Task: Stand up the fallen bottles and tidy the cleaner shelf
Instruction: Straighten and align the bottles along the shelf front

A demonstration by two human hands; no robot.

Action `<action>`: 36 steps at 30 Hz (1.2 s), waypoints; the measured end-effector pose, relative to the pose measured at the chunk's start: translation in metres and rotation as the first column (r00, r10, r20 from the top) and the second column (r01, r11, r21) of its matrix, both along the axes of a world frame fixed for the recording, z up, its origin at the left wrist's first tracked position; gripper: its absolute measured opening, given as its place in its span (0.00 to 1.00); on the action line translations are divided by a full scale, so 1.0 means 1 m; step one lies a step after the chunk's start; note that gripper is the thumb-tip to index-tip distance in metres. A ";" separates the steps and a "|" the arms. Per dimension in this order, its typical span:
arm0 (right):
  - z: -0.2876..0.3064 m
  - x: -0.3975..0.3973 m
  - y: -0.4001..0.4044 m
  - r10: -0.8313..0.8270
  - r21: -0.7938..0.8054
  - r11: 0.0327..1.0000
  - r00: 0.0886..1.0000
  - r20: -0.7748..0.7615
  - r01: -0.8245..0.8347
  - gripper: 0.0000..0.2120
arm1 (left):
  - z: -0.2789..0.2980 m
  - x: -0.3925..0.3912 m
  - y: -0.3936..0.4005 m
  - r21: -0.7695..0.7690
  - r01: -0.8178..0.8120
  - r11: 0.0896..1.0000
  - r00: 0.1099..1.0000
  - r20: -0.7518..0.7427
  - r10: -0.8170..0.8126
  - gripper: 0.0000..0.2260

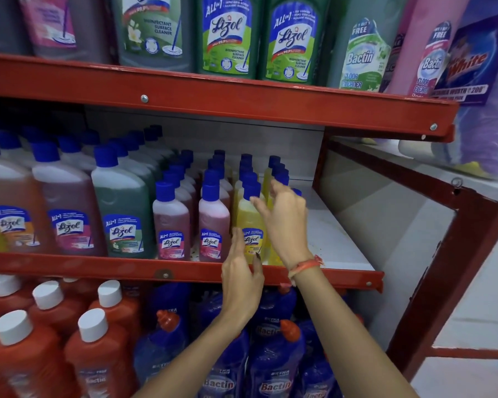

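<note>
On the middle shelf [342,242] stand rows of small blue-capped cleaner bottles, pink ones [213,222] and yellow ones. The front yellow bottle [249,222] stands upright at the shelf's front edge. My left hand [240,274] rests flat against its lower left side, fingers straight. My right hand [283,216] hovers at the right of the yellow row with fingers spread, covering another yellow bottle behind it; a red thread band is on that wrist. Neither hand is closed around a bottle.
Larger bottles [121,208] fill the middle shelf's left. Big green bottles [224,35] stand on the top shelf, orange [98,349] and blue ones [273,366] below. The red rail [127,267] fronts the shelf. A red frame [431,254] stands to the right.
</note>
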State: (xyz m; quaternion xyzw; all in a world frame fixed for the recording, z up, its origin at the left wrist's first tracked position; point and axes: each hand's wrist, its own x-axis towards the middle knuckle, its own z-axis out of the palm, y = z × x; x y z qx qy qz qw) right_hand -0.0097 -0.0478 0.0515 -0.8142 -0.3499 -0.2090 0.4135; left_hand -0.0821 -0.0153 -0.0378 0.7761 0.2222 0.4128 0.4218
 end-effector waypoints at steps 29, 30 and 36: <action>0.010 0.014 -0.001 0.136 -0.313 0.935 0.983 -0.123 -0.169 0.18 | 0.015 -0.007 0.007 -0.134 0.042 0.990 0.993 -0.107 -0.056 0.35; 0.010 0.014 -0.002 0.138 -0.313 0.935 0.983 -0.118 -0.169 0.19 | 0.015 -0.007 0.007 -0.140 0.040 0.989 0.993 -0.107 -0.055 0.35; 0.008 0.014 -0.003 0.152 -0.310 0.933 0.981 -0.117 -0.182 0.18 | 0.016 -0.009 0.004 -0.152 0.030 0.988 0.993 -0.110 -0.047 0.34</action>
